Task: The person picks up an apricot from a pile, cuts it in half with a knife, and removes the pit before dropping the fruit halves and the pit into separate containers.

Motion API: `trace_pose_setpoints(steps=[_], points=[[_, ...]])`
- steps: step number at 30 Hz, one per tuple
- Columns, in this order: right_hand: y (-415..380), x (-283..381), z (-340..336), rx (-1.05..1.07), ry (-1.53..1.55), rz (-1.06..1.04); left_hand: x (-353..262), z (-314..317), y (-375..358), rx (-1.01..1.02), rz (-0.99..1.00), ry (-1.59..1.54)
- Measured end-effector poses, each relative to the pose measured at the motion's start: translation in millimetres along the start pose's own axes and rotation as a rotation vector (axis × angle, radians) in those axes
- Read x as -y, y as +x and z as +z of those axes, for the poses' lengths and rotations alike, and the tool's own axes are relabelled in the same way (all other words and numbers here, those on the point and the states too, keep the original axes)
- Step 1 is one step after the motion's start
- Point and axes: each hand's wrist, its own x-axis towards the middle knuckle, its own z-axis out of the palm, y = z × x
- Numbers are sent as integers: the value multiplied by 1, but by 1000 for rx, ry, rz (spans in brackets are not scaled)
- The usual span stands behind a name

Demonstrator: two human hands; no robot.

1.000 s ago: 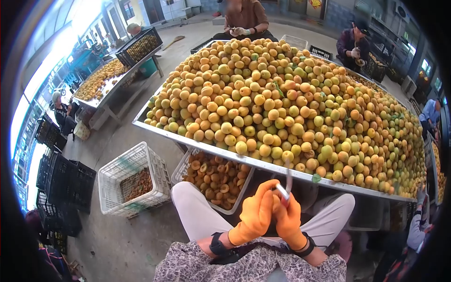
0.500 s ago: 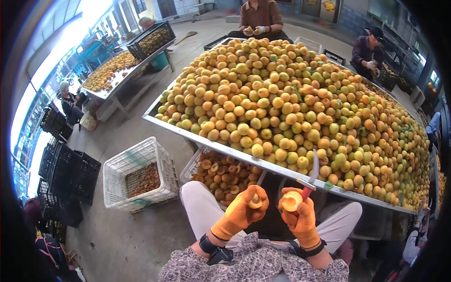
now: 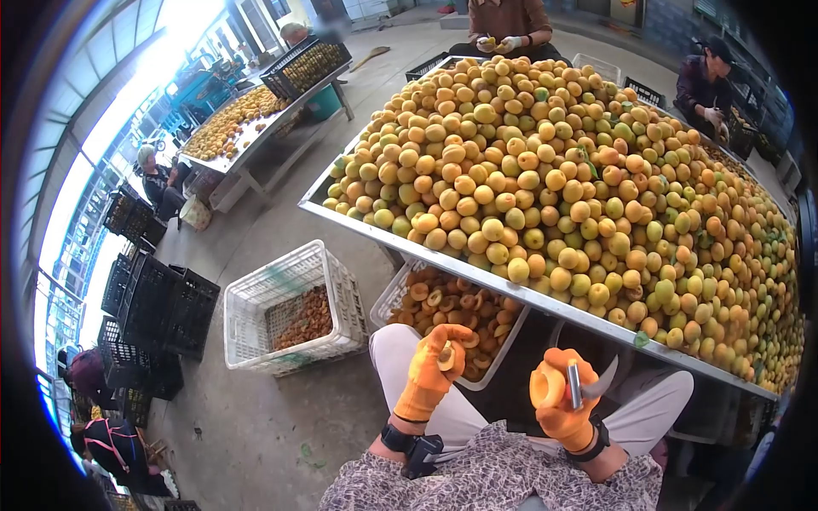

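My left hand (image 3: pixel 430 383), in an orange glove, is closed around an apricot half (image 3: pixel 446 358) that seems to have the pit in it. It is above my knee, beside a white crate of apricot halves (image 3: pixel 413 298). In my right hand (image 3: pixel 562 409), also gloved in orange, are a hollow apricot half (image 3: pixel 546 388) and a knife (image 3: pixel 576 385). The knife's curved blade (image 3: pixel 603 380) points up and to the right. Ahead of both hands, whole apricots (image 3: pixel 545 179) are heaped on a metal-edged table (image 3: pixel 426 254).
A white crate (image 3: pixel 341 328) with brown pits in it stands on the floor at left. Black crates (image 3: pixel 153 298) are stacked farther left. Co-workers (image 3: pixel 511 25) sit around the heap, and another fruit table (image 3: pixel 256 140) stands behind.
The view has swung left, so the scene sits farther right. My hands have moved apart, and the knife has turned from upright to pointing rightward. Both apricot halves stay held.
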Motion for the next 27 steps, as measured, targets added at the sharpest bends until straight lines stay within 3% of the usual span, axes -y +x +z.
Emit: trace_pose_setpoints(steps=[1, 4, 5, 6, 10, 12, 14, 16, 17, 18, 20, 22, 24, 25, 26, 27], points=[[12, 0, -9, 185, -159, -130, 1, -5, 0, -9, 5, 0], [23, -16, 18, 96, -90, 10, -2, -9, -3, 1, 17, -6], [40, -15, 22, 136, -415, -23, -3, -8, -5, 28, 23, -16], [38, -22, 25, 70, -300, 269, -5, -5, -7, 23, 25, -10], [34, -37, 43, 175, -184, 302, -5, 0, -10, -14, 37, 56], [33, -37, 47, 252, -86, 368, -5, 11, -10, -292, -163, 9], [26, -63, 44, 294, -153, 218, -7, 16, -18, -234, -204, 81], [25, -63, 34, 302, -258, 213, 6, 6, -20, -129, -211, 151], [24, -64, 28, 358, -405, 131, 12, 8, -23, -53, -23, 422], [23, -66, 23, 422, -547, 57, 8, 15, -23, -55, -83, 481], [17, -66, 16, 445, -672, 71, 10, 0, -17, -57, -424, 1], [14, -61, 10, 485, -725, 56, 9, 13, -12, -17, -447, -16], [11, -54, -2, 347, -669, 50, 6, 35, -13, 88, 119, 940], [9, -43, -13, 255, -658, 69, -9, 50, -7, 123, 77, 766], [7, -33, -26, 167, -645, 87, -15, 31, 4, 117, -193, 573], [4, -26, -41, 100, -689, 28, -19, 20, 15, 105, -93, 706]])
